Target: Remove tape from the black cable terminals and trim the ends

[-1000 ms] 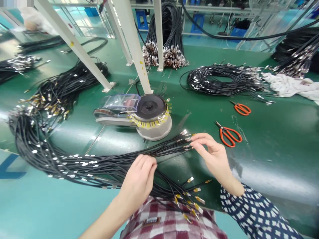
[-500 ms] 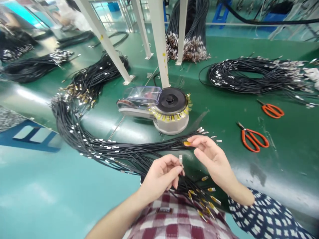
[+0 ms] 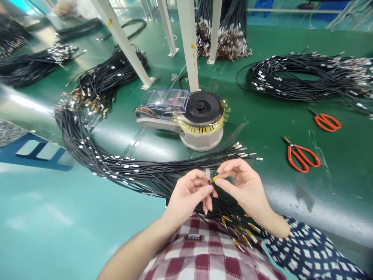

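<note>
My left hand [image 3: 188, 194] is closed around a black cable just below its silver connector [image 3: 208, 172], which stands upright above thumb and fingers. Between thumb and fingertips, my right hand [image 3: 246, 188] pinches a small piece of yellow tape [image 3: 216, 178], right beside that connector. Whether the tape touches it I cannot tell. Behind both hands a long bundle of black cables [image 3: 140, 167] lies along the table edge, with bare silver ends at right. Under my hands, against the checked apron, hang cable ends wrapped in yellow tape [image 3: 239, 243].
A round tape dispenser [image 3: 201, 143] with yellow pieces around its rim stands beyond the bundle. Two pairs of orange-handled pliers or cutters [image 3: 303, 157] lie at right. A coiled cable bundle [image 3: 262, 87] lies behind them. White posts [image 3: 189, 50] rise from the green table.
My right hand has come down and left with the yellow tape, from above the bundle to the connector in my left hand. The view has tilted slightly downward.
</note>
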The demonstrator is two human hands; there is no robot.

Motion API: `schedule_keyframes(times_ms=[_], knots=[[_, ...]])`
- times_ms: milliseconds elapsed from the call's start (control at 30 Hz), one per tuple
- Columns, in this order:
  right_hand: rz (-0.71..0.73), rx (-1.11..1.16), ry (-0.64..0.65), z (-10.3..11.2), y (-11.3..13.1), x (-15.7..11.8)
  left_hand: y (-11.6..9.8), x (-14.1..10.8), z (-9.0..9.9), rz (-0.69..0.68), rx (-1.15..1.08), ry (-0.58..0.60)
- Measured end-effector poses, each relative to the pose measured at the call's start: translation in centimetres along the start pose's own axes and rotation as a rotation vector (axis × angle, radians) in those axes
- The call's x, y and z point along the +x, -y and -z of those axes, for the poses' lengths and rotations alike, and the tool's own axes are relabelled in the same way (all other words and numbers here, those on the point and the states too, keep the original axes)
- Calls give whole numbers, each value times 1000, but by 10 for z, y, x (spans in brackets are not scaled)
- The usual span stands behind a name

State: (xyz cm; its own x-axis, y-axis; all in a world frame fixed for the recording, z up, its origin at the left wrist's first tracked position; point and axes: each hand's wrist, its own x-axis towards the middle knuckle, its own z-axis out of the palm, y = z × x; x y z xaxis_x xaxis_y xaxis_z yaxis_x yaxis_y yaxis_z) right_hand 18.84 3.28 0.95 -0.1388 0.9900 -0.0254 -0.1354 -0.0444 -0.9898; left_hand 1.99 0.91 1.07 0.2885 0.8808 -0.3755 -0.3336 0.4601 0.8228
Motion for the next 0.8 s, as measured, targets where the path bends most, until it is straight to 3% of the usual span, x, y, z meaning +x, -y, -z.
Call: schedule_keyframes(times_ms=[367,800], knots=[[46,-6,-101,-10,-5,-3,-2,-6,-5,-12,-5,-30],[44,3,-114,-13,-10,-6,1,-6,-4,-30,2,-38]])
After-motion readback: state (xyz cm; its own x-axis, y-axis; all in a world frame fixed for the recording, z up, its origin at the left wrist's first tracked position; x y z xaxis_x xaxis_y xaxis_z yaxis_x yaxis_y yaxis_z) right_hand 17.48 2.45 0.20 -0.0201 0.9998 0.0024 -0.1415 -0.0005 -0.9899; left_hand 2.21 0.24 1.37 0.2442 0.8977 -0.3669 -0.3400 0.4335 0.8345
